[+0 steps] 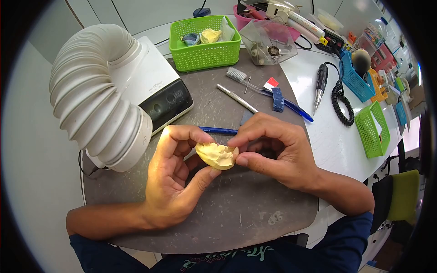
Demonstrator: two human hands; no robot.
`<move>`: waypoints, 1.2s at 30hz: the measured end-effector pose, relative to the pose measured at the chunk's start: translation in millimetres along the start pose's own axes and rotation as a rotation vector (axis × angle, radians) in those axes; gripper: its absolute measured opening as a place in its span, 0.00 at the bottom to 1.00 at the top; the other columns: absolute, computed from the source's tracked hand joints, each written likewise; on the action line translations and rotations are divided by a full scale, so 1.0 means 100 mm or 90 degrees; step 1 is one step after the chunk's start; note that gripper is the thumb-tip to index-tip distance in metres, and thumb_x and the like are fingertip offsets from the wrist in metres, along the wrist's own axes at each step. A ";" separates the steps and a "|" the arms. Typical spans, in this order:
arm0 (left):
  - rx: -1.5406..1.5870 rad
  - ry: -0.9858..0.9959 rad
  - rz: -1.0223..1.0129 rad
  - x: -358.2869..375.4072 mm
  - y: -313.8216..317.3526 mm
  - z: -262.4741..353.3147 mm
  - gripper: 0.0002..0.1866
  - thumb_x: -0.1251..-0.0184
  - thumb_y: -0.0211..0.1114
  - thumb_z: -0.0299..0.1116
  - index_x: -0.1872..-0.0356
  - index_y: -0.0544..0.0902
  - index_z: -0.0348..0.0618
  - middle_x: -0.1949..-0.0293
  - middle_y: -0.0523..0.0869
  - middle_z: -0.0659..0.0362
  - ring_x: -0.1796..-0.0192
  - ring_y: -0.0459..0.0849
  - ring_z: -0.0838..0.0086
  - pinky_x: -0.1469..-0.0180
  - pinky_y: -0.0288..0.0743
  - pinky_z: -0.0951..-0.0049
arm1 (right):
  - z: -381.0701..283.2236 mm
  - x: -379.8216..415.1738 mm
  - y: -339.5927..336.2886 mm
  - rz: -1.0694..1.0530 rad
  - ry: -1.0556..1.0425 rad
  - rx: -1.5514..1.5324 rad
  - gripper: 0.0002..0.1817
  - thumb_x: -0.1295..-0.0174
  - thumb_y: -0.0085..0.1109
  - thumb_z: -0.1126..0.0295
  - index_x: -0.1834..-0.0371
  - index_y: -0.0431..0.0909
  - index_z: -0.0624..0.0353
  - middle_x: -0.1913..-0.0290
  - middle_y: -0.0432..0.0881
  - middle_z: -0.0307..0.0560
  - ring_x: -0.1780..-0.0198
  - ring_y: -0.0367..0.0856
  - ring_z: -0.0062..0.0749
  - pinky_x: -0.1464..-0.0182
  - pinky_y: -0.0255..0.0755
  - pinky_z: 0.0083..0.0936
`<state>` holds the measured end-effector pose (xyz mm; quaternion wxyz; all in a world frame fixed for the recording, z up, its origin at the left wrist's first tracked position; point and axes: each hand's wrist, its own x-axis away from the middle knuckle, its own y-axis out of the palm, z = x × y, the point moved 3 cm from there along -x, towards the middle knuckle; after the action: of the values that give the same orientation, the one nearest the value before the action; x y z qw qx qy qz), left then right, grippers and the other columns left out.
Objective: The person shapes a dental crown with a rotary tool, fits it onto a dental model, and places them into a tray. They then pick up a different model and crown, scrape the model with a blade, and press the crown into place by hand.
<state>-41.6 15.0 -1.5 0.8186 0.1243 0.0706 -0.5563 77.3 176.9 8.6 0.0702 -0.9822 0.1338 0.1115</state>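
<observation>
Between my two hands, above the grey work mat (255, 209), is a yellow plaster dental model (217, 156) with tooth shapes along its upper edge. The thumb and fingers of my left hand (175, 175) grip its left side and underside. My right hand (277, 148) pinches its right end between thumb and index finger. Just behind the model lies a blue pen-like tool (218, 130), partly covered by my fingers. A metal-handled tool (236, 98) rests farther back, its near end close to my right hand.
A white extractor with a ribbed hose (86, 91) stands at left. Behind are a green basket (205, 50) and a clear container (268, 43). A brush (236, 74), a blue pen (296, 109) and a blue strip (277, 99) lie at right, beside a handpiece (320, 86) with coiled cord.
</observation>
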 end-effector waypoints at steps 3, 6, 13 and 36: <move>-0.007 -0.007 -0.002 0.00 -0.01 0.01 0.25 0.35 0.64 0.13 0.41 0.65 0.39 0.45 0.71 0.56 0.39 0.76 0.73 0.33 0.73 0.68 | 0.00 0.00 0.00 -0.011 0.000 -0.010 0.09 0.36 0.67 0.76 0.53 0.85 0.62 0.53 0.81 0.45 0.54 0.84 0.23 0.55 0.83 0.19; -0.008 -0.010 -0.005 0.00 -0.01 0.01 0.25 0.35 0.63 0.13 0.41 0.66 0.39 0.44 0.71 0.56 0.39 0.76 0.73 0.33 0.72 0.68 | 0.00 -0.01 -0.01 -0.014 0.011 -0.022 0.08 0.36 0.66 0.76 0.54 0.85 0.63 0.53 0.82 0.45 0.54 0.84 0.22 0.54 0.83 0.18; -0.064 0.008 0.011 0.01 -0.04 0.03 0.25 0.35 0.60 0.12 0.40 0.66 0.38 0.44 0.71 0.56 0.40 0.76 0.73 0.34 0.72 0.67 | -0.04 0.02 -0.10 0.038 0.082 -0.057 0.06 0.37 0.67 0.76 0.58 0.84 0.63 0.59 0.83 0.41 0.59 0.83 0.18 0.58 0.81 0.18; 0.106 -0.081 0.078 -0.06 -0.06 -0.02 0.19 0.31 0.64 0.18 0.44 0.68 0.40 0.44 0.78 0.51 0.37 0.78 0.72 0.34 0.73 0.72 | -0.14 -0.11 -0.71 0.135 0.024 0.734 0.12 0.32 0.58 0.73 0.47 0.79 0.60 0.55 0.81 0.54 0.59 0.84 0.49 0.54 0.76 0.42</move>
<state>-49.2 18.4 -2.6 0.8408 0.1602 -0.0360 -0.5159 89.7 245.1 32.7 0.5794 -0.7685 0.2714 0.0093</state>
